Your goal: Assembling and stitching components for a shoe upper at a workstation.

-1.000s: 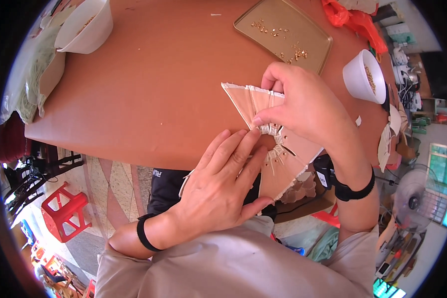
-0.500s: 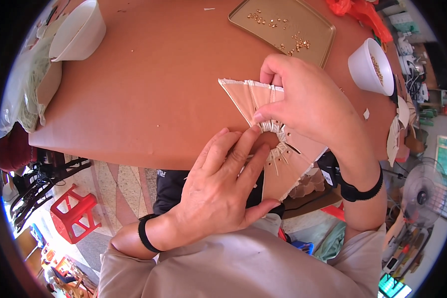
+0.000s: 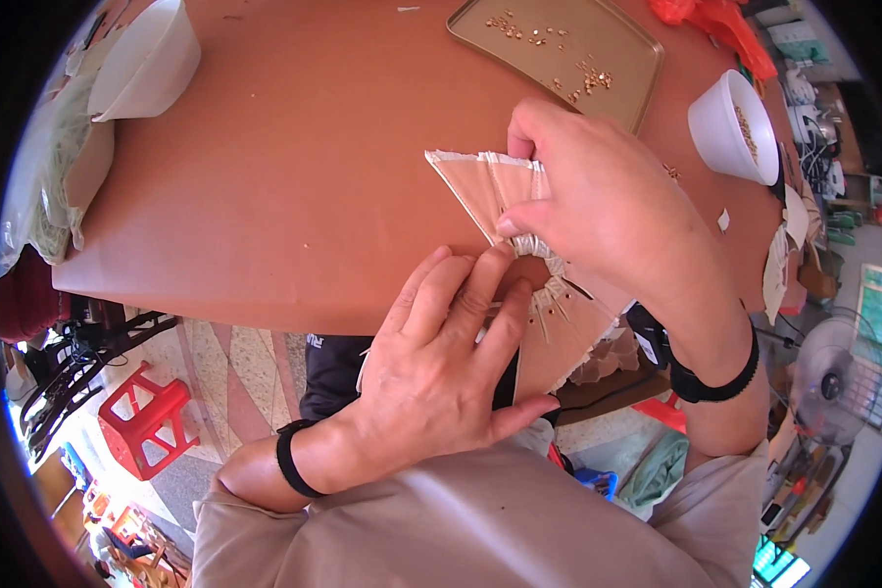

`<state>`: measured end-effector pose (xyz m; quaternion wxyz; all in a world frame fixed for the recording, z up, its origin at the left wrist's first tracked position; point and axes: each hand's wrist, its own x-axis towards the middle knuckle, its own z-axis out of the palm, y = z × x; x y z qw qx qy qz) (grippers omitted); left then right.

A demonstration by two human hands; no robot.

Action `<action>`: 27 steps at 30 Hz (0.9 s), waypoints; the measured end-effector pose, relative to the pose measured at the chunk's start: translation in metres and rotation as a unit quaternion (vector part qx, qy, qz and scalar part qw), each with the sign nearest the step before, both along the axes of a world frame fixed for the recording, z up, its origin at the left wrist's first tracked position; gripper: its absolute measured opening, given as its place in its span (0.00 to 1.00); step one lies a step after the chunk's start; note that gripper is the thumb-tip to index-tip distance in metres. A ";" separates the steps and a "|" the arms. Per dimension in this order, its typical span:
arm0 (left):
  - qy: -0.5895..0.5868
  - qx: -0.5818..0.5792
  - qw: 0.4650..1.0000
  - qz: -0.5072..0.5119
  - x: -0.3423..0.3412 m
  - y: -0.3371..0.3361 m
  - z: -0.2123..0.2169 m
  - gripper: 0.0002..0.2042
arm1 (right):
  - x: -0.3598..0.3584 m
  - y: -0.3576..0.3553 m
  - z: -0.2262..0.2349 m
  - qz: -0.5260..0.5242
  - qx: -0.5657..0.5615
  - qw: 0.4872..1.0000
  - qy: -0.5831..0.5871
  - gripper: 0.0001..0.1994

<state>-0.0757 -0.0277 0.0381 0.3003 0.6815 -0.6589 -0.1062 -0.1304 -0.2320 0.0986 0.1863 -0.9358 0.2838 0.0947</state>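
A peach, fan-shaped piece (image 3: 553, 358) lies at the table's front edge and partly overhangs it. Pale binding edges it, and its curved inner rim carries gathered white stitching with small holes and ray-like lines. My right hand (image 3: 608, 201) pinches the upper part, thumb on top near the inner rim and fingers curled over the outer edge, with the fingertips hidden underneath. My left hand (image 3: 436, 353) is spread palm down, its fingertips resting at the inner curve beside my right thumb; its thumb is stretched out to the right.
A gold tray (image 3: 612, 44) with scattered gold beads lies at the far right. Beside it stands a white bowl (image 3: 715, 127) of small gold pieces. Another white bowl (image 3: 147, 64) and a plastic bag (image 3: 39, 181) are at left. A red stool (image 3: 147, 426) stands on the floor.
Both hands keep their hold and place on the piece, with only slight finger shifts. The whole view has moved a little.
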 end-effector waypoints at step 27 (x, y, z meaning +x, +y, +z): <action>0.006 -0.005 1.000 0.003 -0.002 0.004 -0.004 0.47 | 0.000 -0.004 -0.004 -0.001 0.067 0.998 -0.019 0.22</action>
